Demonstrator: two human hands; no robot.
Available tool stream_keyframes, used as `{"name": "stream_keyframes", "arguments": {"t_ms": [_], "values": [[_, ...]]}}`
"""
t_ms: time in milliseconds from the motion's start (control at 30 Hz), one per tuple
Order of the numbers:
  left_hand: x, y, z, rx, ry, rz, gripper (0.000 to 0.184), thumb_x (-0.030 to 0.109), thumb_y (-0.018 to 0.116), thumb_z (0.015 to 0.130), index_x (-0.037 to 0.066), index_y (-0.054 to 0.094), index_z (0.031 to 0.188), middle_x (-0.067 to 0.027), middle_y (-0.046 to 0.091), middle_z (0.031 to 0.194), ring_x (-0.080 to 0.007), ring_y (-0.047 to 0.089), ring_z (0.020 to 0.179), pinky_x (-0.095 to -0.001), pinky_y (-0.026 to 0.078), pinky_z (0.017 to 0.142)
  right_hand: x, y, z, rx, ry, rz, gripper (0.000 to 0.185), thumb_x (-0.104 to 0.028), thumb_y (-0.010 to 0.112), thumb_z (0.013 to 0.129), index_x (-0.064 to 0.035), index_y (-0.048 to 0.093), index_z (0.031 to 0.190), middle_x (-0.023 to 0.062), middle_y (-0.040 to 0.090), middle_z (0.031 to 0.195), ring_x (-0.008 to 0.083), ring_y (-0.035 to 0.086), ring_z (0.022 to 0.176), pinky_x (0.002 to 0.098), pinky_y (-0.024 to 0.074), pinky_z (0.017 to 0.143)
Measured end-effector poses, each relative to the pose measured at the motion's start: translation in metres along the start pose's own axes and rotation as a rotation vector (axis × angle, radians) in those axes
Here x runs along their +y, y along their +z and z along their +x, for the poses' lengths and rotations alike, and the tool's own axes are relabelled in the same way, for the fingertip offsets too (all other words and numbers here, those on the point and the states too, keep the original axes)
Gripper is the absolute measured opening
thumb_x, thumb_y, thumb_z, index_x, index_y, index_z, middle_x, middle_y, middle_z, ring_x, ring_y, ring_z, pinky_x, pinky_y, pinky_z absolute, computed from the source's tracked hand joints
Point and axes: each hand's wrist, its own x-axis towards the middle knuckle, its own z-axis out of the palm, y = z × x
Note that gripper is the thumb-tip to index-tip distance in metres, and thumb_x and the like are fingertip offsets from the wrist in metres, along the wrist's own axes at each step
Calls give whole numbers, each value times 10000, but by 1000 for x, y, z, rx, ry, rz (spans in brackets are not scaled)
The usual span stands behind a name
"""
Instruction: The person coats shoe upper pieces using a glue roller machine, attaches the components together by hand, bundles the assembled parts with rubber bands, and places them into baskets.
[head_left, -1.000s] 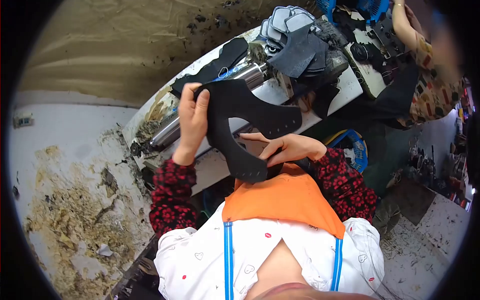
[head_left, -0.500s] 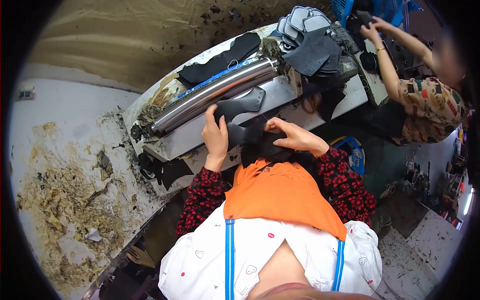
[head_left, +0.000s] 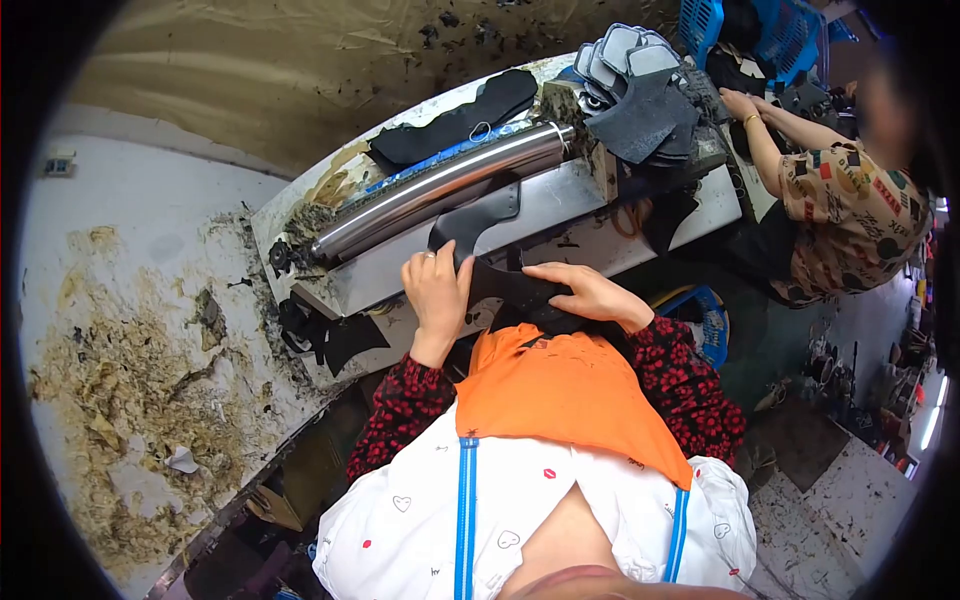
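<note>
A curved black leather piece (head_left: 490,213) lies with its upper end against the steel roller (head_left: 450,190) of a bench machine. My left hand (head_left: 436,300), a ring on one finger, grips the left bend of this piece between thumb and fingers. My right hand (head_left: 592,297) is closed at the piece's lower right end, its fingertips on the black material. More dark pieces (head_left: 535,300) rest over my lap, above the orange apron (head_left: 570,380); where one ends and another begins is hard to make out.
A stack of grey and black cut pieces (head_left: 645,105) sits right of the roller. Behind it lies a long black piece (head_left: 455,118). Scissors (head_left: 630,218) are on the bench's right part. A co-worker (head_left: 850,210) works near blue baskets (head_left: 790,40). Glue-stained table (head_left: 150,400) at left.
My left hand has come down onto the leather piece, its fingers less raised. My right hand has moved slightly left and flattened. The co-worker's hands have lowered, and the view has shifted a little.
</note>
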Motion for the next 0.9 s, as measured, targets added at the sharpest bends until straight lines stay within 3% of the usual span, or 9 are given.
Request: {"name": "stream_keyframes", "arguments": {"t_ms": [167,233,333,400,533,733,767,833,900], "values": [[-8,3,25,-35,140,192,244,272,679,802,106,659,979,-121,603,878,-270,531,822,-373,379,824,-8,2,1,-8,3,32,605,59,534,725,-39,511,1321,129,526,1361,306,560,1159,336,453,982],[-9,-33,59,-289,152,339,298,329,683,783,96,680,970,-128,578,905,-282,526,796,-392,393,780,-10,0,1,-12,-36,1,605,63,532,724,-38,510,1320,130,528,1357,305,562,1154,337,456,977],[-40,-37,125,40,26,180,400,437,681,786,63,686,927,-152,575,902,-305,539,791,-406,426,716,-15,2,-4,-25,-148,-77,606,77,526,722,-33,509,1318,136,535,1347,302,567,1141,341,462,962],[-98,32,168,-583,-211,-89,383,411,668,816,38,679,899,-134,575,858,-261,537,739,-375,434,666,-38,-1,-7,-97,-192,-100,618,77,534,715,-36,507,1322,138,537,1346,311,566,1141,336,461,957],[-110,43,194,-1040,-392,-491,286,252,663,825,8,639,973,-114,579,841,-219,539,731,-350,451,662,-94,-26,-11,-247,-312,-165,656,77,558,692,-43,501,1335,144,541,1341,338,562,1143,322,456,943],[-131,47,199,-570,-310,-866,350,13,559,790,54,542,1137,-60,583,868,-202,556,772,-328,461,713,-84,-58,-16,-142,-225,112,655,76,544,716,-32,484,1359,144,553,1328,271,566,1137,287,450,926],[-130,44,205,-574,-312,-872,350,13,559,790,54,542,1137,-60,583,868,-202,556,772,-328,461,713,-63,-51,-11,-75,-148,141,656,77,539,721,-30,479,1366,144,552,1329,257,560,1144,277,443,929],[-128,40,219,-55,-45,-714,343,-18,529,764,85,565,1089,-56,584,893,-221,575,757,-332,459,692,-35,-40,-7,57,3,195,659,77,530,731,-26,469,1379,143,551,1330,228,549,1158,257,429,933],[-126,21,231,-41,30,-616,328,-20,527,759,82,570,1068,-62,585,904,-236,579,763,-340,462,694,-30,-33,-10,73,88,294,650,78,523,737,-22,470,1377,138,548,1331,219,540,1162,256,422,942]]}}
